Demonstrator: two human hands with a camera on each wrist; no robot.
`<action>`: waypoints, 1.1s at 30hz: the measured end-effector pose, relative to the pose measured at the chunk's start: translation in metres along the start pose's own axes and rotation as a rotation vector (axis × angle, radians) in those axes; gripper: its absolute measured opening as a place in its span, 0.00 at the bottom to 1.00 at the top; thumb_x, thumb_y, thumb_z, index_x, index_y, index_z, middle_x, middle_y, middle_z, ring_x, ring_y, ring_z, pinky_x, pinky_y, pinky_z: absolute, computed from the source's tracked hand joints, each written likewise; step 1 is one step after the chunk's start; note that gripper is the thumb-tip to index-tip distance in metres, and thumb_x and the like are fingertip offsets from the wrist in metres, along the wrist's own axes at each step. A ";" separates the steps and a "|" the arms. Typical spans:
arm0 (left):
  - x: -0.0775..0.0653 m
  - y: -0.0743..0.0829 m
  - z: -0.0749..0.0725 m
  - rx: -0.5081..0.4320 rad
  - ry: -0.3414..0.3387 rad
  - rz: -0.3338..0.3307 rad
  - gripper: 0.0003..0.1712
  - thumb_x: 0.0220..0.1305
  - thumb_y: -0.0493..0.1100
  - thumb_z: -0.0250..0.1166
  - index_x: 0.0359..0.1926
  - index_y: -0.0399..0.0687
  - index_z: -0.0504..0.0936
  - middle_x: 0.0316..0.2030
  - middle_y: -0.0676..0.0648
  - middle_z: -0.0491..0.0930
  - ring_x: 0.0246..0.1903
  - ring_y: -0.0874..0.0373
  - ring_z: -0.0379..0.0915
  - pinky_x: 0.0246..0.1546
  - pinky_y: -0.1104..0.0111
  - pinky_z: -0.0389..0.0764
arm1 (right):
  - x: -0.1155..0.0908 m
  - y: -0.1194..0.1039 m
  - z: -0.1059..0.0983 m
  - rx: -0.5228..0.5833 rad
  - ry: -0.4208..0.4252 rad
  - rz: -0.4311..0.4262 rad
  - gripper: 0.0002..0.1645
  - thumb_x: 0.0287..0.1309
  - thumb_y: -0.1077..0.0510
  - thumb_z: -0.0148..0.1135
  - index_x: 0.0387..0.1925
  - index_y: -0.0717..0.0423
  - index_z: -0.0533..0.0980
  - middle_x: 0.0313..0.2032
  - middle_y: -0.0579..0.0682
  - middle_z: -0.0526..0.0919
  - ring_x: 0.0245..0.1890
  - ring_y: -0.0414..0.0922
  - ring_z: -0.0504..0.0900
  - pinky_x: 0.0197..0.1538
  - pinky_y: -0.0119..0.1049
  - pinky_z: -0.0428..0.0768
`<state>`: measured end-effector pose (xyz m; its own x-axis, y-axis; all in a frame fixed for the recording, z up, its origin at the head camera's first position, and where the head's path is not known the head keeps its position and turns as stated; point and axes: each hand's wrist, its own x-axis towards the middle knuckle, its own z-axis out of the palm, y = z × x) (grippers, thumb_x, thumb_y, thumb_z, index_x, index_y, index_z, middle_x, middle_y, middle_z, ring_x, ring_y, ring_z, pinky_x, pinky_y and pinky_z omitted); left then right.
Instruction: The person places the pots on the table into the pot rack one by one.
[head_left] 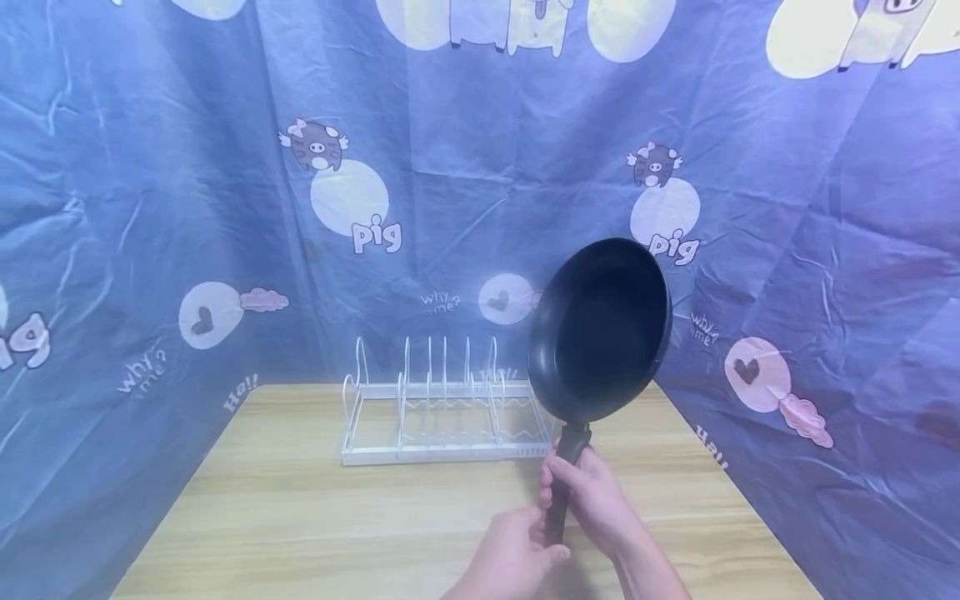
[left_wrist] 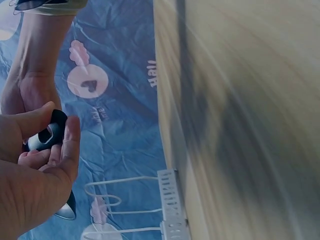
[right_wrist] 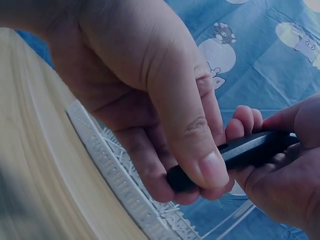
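A black frying pan is held up above the table, tilted so its dark inside faces me, with its handle pointing down. My right hand grips the upper part of the handle, thumb laid across it. Lower down, my left hand pinches the handle's tail end. The left wrist view looks onto that end, where a hole shows between thumb and fingers of the left hand. Both hands appear close together along the black handle in the right wrist view. Left of the pan stands a white wire rack.
The rack has several upright loops and sits toward the back of a light wood table. A blue curtain with printed pigs and circles encloses the back and both sides. The pan overlaps the rack's right end in the head view.
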<state>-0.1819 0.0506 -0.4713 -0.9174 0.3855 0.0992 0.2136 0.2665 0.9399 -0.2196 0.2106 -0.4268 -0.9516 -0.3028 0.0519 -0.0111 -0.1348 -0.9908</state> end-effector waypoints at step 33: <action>0.002 -0.050 -0.006 -0.072 0.021 -0.126 0.16 0.55 0.43 0.74 0.46 0.47 0.85 0.37 0.50 0.89 0.38 0.55 0.84 0.43 0.51 0.84 | 0.035 0.052 0.014 -0.117 0.025 0.166 0.11 0.67 0.59 0.51 0.44 0.65 0.65 0.25 0.47 0.78 0.27 0.43 0.77 0.40 0.37 0.81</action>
<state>-0.1961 0.0333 -0.5159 -0.9423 0.3343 -0.0149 0.0726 0.2475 0.9662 -0.2494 0.1797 -0.4748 -0.9507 -0.2881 -0.1147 0.1120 0.0261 -0.9934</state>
